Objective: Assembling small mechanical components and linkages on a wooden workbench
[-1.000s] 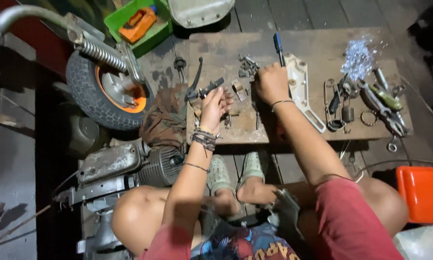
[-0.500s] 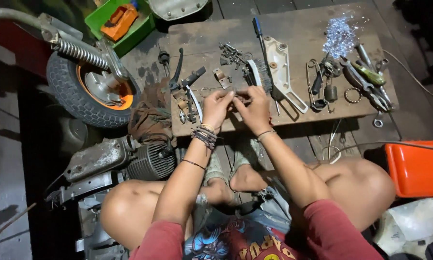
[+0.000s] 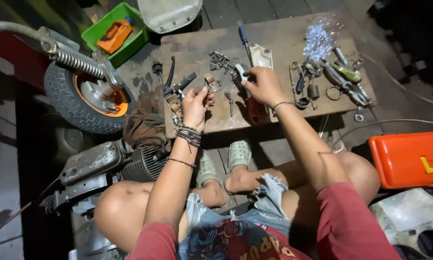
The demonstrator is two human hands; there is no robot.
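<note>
While I squat low with my knees spread, my feet in pale green clogs sit just under the near edge of the wooden board, so everything on it falls within easy reach. My left hand is raised over the board's near left part, fingers curled around a small metal part; it is too small to say what it is, but the grip is closed on it, wrist bands stacked just below. My right hand rests further in, fingers bent down onto a small pale piece at the tips, though I cannot tell whether I grip it or only press it. A red-handled tool lies on the board just under that wrist, kept close.

Beyond my hands the loose bolts are gathered in one clump, with a blue-handled screwdriver beside them, and the pliers and springs are laid out to the right, apart from the small bits. To my left an engine lies on the floor, a rag draped by it, next to a small wheel. Farther off are a green tray, and at right an orange toolbox.
</note>
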